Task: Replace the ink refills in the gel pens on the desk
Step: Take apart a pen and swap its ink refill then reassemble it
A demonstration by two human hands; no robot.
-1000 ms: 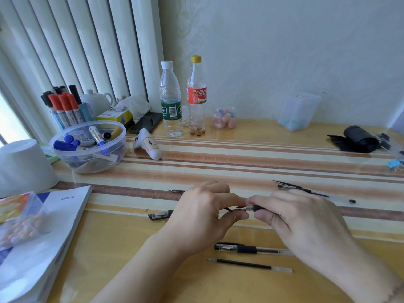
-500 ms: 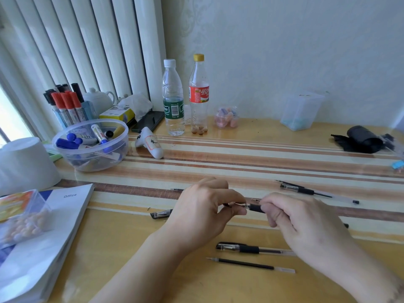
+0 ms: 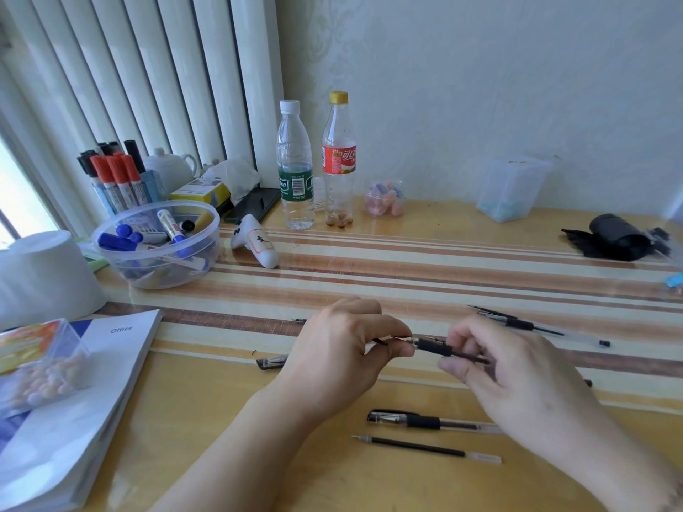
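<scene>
Above the desk's middle, my right hand [image 3: 517, 371] grips a gel pen [image 3: 439, 349] by its black rubber grip and barrel. My left hand [image 3: 343, 360] pinches the pen's metal tip end between thumb and forefinger. Below my hands a capped gel pen [image 3: 414, 420] lies flat on the desk, and a loose black ink refill [image 3: 425, 448] lies just in front of it. Another gel pen [image 3: 525, 324] rests to the upper right. A black pen cap [image 3: 271, 362] lies left of my left wrist.
A clear bowl of markers [image 3: 155, 267] and a marker cup [image 3: 114, 179] stand at the left, with a white cup [image 3: 44, 275], a booklet [image 3: 74, 400] and a clear box [image 3: 33, 367]. Two bottles [image 3: 314, 168] and a clear container [image 3: 512, 186] stand by the wall. A black pouch [image 3: 617, 238] lies far right.
My right hand has slid rightward along the pen, so its black grip now shows between my hands. My left hand stays pinched on the tip end.
</scene>
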